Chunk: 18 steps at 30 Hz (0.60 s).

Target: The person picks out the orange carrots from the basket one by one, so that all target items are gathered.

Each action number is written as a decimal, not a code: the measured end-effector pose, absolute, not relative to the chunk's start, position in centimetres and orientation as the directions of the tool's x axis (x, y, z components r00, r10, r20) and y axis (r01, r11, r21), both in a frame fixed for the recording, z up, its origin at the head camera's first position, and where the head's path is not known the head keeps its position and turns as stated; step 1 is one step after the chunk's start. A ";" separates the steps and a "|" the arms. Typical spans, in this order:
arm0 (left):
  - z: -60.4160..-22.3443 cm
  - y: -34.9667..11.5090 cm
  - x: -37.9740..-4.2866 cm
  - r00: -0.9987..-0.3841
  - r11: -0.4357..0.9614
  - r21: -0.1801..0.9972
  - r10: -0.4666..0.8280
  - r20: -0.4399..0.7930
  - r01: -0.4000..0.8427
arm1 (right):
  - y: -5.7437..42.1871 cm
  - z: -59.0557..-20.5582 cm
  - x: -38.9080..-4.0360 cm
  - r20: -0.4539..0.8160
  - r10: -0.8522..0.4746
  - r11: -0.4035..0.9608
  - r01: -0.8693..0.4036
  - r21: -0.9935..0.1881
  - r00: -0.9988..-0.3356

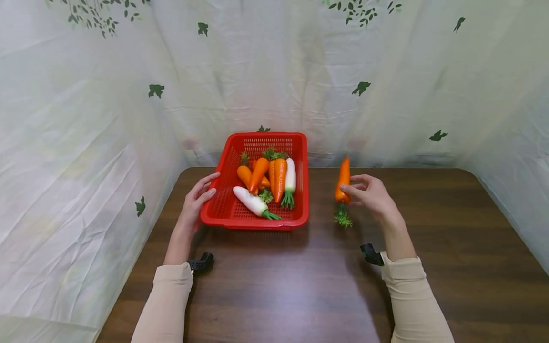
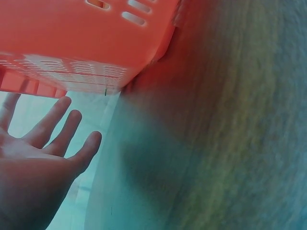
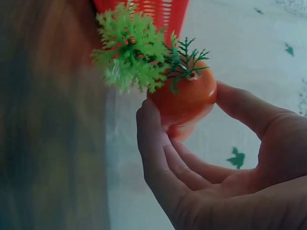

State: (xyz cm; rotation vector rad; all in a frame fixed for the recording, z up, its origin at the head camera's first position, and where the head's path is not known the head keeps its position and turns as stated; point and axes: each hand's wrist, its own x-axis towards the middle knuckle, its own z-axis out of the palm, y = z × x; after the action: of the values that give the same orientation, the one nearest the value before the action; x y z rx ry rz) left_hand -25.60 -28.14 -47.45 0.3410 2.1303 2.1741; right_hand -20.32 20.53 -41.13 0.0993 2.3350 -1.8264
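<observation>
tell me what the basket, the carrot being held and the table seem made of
Basket: probably moulded plastic, glossy, with slotted walls and a rounded rim. Held carrot: likely plastic or foam, shiny, with moulded-looking leaves. Table: satin, wood-grained; solid wood or laminate, unclear.

A dark brown wood-grain table (image 1: 472,267) with rounded far corners spreads across the lower half of the frame. Behind it and at both sides hangs pale, creased fabric (image 1: 266,71), printed with scattered dark green bird-like shapes (image 1: 156,90) and, along the top edge, leafy sprigs (image 1: 84,8). A soft glare (image 1: 285,295) shines at bottom centre.
</observation>
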 end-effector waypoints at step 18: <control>-47.5 -28.0 -25.6 -0.973 -0.028 0.995 0.207 0.101 0.098 | 21.1 -45.1 -21.6 -0.255 0.060 0.490 0.250 -0.835 -0.965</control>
State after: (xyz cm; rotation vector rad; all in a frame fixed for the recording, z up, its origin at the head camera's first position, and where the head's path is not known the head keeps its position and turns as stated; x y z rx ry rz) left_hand -25.62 -28.05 -47.50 0.3353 2.1350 2.1724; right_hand -21.60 21.10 -45.08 0.2678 2.5418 -1.4714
